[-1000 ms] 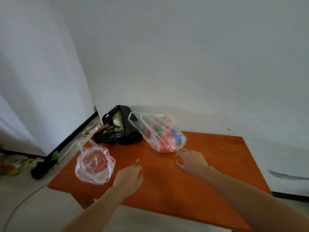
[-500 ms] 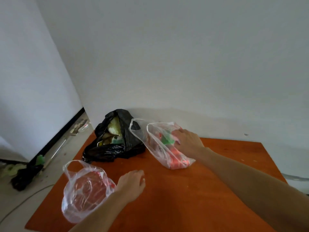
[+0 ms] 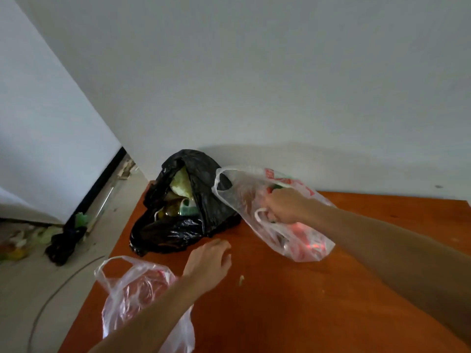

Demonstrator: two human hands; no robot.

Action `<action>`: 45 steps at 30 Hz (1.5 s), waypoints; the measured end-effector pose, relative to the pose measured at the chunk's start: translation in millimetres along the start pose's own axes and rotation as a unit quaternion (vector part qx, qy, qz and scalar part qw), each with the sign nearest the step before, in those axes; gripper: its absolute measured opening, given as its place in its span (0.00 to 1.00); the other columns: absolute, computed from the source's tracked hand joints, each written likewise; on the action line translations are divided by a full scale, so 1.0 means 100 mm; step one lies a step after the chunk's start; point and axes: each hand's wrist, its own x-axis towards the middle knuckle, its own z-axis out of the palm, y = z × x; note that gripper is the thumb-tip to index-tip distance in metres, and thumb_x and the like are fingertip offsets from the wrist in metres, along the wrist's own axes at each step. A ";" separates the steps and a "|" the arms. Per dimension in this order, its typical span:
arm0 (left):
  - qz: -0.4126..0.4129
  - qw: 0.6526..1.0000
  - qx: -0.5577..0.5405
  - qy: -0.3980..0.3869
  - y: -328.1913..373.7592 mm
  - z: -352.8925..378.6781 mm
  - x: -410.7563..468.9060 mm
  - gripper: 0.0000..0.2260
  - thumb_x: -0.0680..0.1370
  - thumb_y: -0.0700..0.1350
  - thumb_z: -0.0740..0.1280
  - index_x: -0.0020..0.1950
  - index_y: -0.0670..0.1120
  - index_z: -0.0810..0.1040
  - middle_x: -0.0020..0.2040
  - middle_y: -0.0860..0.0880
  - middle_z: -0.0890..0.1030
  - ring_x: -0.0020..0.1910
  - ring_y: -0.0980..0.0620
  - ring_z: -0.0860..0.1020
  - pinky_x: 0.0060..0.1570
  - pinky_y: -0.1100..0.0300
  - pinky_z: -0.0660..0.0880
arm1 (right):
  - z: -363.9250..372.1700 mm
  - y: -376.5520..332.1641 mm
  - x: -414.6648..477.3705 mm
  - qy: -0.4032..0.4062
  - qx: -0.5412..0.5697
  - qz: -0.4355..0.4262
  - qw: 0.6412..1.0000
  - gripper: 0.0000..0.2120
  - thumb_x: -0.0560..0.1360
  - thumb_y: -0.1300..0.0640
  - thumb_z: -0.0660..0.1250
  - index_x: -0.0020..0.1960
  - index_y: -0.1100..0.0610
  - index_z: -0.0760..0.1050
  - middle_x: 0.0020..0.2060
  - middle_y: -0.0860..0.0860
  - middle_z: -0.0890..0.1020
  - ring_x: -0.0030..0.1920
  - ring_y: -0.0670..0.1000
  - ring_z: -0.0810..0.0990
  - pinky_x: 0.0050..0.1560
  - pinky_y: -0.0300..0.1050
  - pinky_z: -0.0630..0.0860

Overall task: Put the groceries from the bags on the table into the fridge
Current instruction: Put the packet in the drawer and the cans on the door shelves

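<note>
Thin clear plastic is all your right hand (image 3: 283,208) has hold of. Its fingers are curled round gathered film and one white handle loop (image 3: 260,215) at the mouth of the printed bag (image 3: 308,244). The bag lies on the orange table (image 3: 318,309), with red and green packets (image 3: 309,247) bunched just under and past your knuckles. I judge you are opening it to reach them. Catch the second loop, off beyond your fingertips, so the mouth spreads evenly and the film does not stretch or tear on one side.

Your left hand (image 3: 207,262) is free, its fingers loosely straight and close together; whether they touch the wood I cannot tell. The black bag (image 3: 178,226) sits just ahead of those fingertips, and the small clear bag (image 3: 137,291) lies beside your left wrist. Bring those fingers across to pin the printed bag's base, so it does not slide toward you. The fridge is out of view.
</note>
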 end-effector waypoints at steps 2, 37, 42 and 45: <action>0.050 0.999 0.000 0.015 0.07 -0.02 0.25 0.12 0.81 0.50 0.58 0.63 0.51 0.73 0.55 0.55 0.76 0.48 0.59 0.75 0.49 0.62 0.75 | 0.11 0.15 -0.23 -0.030 -0.005 0.029 0.999 0.07 0.75 0.57 0.63 0.42 0.55 0.79 0.33 0.47 0.77 0.31 0.47 0.74 0.31 0.43 0.70; 0.371 0.896 0.244 0.020 0.67 0.22 1.73 0.34 0.73 0.49 0.71 0.76 0.51 0.60 0.77 0.41 0.57 0.75 0.38 0.56 0.70 0.37 0.59 | 1.14 1.01 -0.76 -0.027 -0.065 0.257 0.964 0.51 0.68 0.37 0.71 0.77 0.41 0.39 0.77 0.56 0.45 0.75 0.64 0.48 0.67 0.71 0.60; 0.311 0.902 0.290 -0.080 0.85 0.35 2.15 0.42 0.74 0.57 0.68 0.78 0.54 0.43 0.79 0.42 0.45 0.76 0.39 0.48 0.72 0.38 0.53 | 1.43 1.36 -0.91 -0.077 -0.007 0.319 0.944 0.50 0.66 0.26 0.64 0.76 0.39 0.38 0.77 0.53 0.43 0.76 0.66 0.47 0.64 0.80 0.55; 0.288 0.909 0.279 -0.114 0.85 0.50 2.27 0.47 0.71 0.63 0.68 0.78 0.55 0.40 0.78 0.42 0.44 0.77 0.39 0.45 0.72 0.35 0.51 | 1.63 1.44 -0.98 -0.087 0.051 0.317 0.943 0.55 0.61 0.22 0.63 0.76 0.41 0.38 0.78 0.52 0.47 0.75 0.64 0.53 0.64 0.77 0.59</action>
